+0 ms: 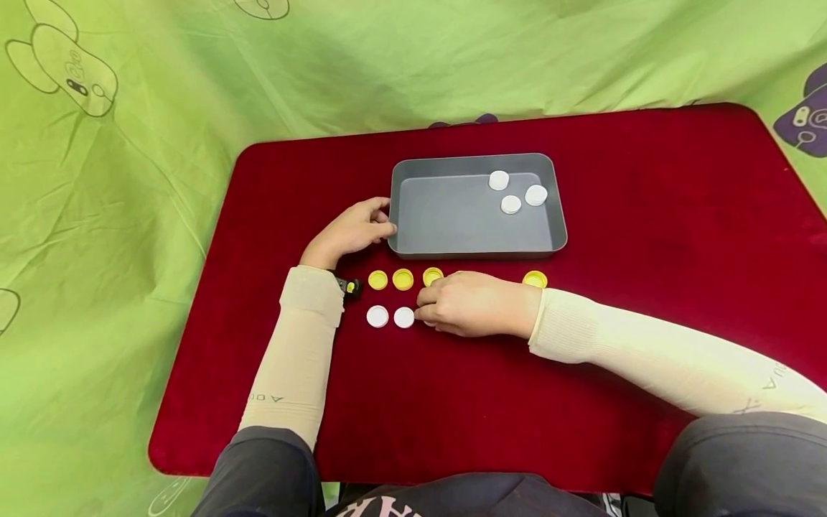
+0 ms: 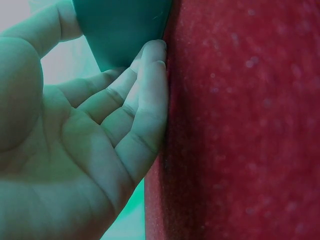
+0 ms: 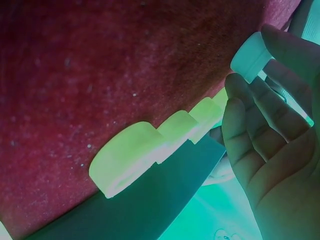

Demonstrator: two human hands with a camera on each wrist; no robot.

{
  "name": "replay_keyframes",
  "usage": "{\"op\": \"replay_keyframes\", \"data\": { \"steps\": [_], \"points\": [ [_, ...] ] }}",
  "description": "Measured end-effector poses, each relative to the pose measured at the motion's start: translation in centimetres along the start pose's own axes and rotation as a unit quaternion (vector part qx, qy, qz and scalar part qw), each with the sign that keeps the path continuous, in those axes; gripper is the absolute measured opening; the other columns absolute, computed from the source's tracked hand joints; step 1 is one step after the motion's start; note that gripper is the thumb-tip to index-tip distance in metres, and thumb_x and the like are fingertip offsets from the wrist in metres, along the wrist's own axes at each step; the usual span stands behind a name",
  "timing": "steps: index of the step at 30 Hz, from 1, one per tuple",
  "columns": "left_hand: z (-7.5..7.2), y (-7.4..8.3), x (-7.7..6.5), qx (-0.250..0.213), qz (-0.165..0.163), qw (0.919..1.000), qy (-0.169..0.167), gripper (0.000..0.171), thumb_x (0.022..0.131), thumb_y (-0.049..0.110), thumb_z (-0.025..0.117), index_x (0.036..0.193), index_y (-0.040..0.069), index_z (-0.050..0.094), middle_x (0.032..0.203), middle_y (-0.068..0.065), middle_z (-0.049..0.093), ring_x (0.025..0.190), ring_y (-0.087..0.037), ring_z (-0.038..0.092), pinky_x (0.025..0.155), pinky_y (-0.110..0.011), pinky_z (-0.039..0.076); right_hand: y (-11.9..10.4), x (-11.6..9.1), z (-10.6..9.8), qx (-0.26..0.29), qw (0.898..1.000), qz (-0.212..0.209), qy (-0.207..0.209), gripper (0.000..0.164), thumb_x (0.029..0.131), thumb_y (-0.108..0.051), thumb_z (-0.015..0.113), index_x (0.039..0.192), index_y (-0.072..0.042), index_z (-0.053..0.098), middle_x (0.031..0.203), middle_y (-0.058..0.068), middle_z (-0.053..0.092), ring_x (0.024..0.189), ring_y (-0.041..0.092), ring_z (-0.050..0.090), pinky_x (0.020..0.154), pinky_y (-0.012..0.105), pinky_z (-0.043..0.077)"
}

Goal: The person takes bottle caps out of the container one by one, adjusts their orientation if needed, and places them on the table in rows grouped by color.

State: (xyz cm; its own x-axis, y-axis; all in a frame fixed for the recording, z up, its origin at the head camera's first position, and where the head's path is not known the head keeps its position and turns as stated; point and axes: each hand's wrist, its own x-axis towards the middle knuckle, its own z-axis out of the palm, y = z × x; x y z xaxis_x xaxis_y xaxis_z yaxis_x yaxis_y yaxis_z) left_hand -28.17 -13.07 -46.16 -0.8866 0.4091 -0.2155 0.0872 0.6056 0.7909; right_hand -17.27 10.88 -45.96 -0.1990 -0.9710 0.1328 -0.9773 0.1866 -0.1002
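Light, stiff, best taken by the sides

Nearest: white cap [image 3: 251,57] at the end of two white caps [image 1: 377,317] on the tabletop [image 1: 633,194]. Right hand [image 1: 479,303]: grip nearly closed, thumb and fingers pinching its sidewall. Probably light, rigid plastic; low wall, so fingertips only. Beyond: yellow caps [image 1: 403,279]. Farther: left hand [image 1: 352,228], bent fingers and thumb holding the stiff-looking tray [image 1: 452,215] at one end.
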Motion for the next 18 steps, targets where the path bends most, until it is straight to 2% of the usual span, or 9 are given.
{"op": "replay_keyframes", "data": {
  "steps": [18],
  "points": [
    [-0.03, 0.06, 0.05, 0.000, -0.003, 1.0000, 0.000, 0.056, 0.090, 0.016, 0.061, 0.143, 0.006, 0.044, 0.101, -0.013, 0.061, 0.085, -0.025, 0.061, 0.077, -0.034, 0.051, 0.20, -0.32, -1.04, -0.001, 1.000, 0.010, -0.003, 0.021, 0.087, -0.015, 0.072, 0.108, -0.010, 0.072, 0.097, 0.001, 0.064, 0.086, 0.019, 0.061, 0.079, 0.031, 0.051]
  ]
}}
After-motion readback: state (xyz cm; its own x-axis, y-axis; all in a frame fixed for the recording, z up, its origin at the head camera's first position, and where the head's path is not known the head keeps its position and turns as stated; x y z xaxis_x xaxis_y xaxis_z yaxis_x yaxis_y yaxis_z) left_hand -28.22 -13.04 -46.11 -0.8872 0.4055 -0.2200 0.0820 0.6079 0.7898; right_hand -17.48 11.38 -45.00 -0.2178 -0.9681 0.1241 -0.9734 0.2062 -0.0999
